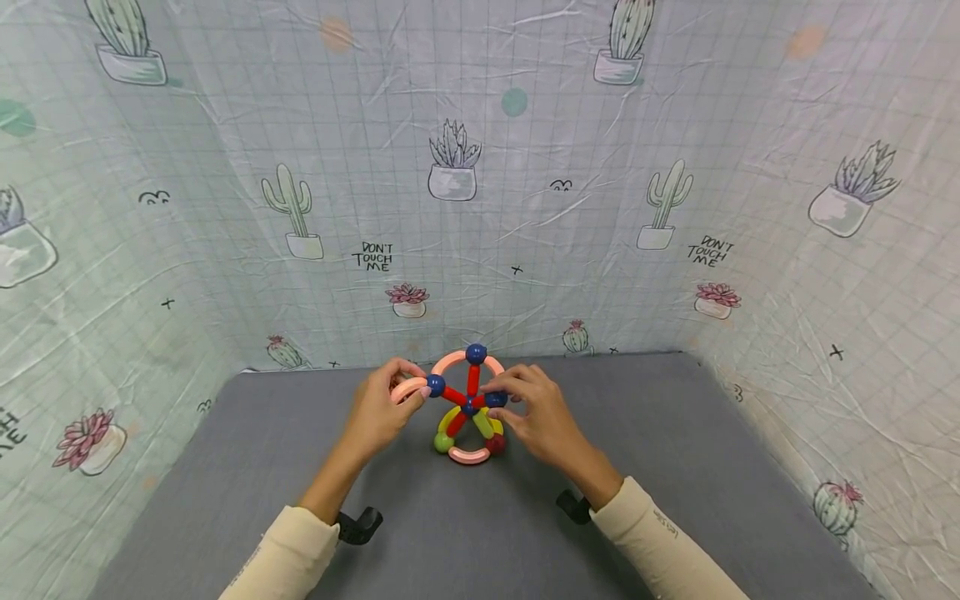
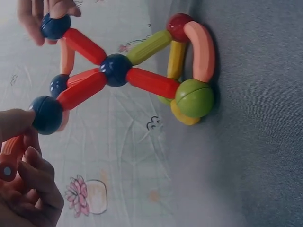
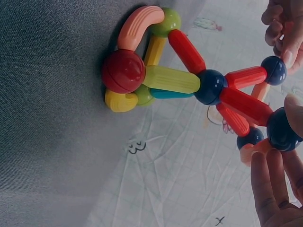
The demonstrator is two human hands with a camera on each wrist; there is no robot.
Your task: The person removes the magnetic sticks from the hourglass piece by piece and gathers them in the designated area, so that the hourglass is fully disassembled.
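A magnetic ball-and-rod model stands on the table. My left hand (image 1: 377,410) holds a curved pink rod (image 1: 407,388), its thumb at the left blue ball (image 2: 46,115); the rod's other end (image 2: 7,171) is free, with a metal disc. With thumb and fingers, my right hand (image 1: 542,415) pinches the right blue ball (image 3: 282,130). Red rods (image 2: 84,92) run from both balls to a central blue ball (image 2: 116,70). Behind, curved pink rods meet a top blue ball (image 1: 476,354). The base has a green ball (image 2: 194,98), a dark red ball (image 3: 123,71) and curved rods.
The grey tabletop (image 1: 465,533) spreads around the model. A cactus-print cloth (image 1: 510,217) rises behind it and along both sides. Black wrist mounts (image 1: 360,527) sit at both cuffs.
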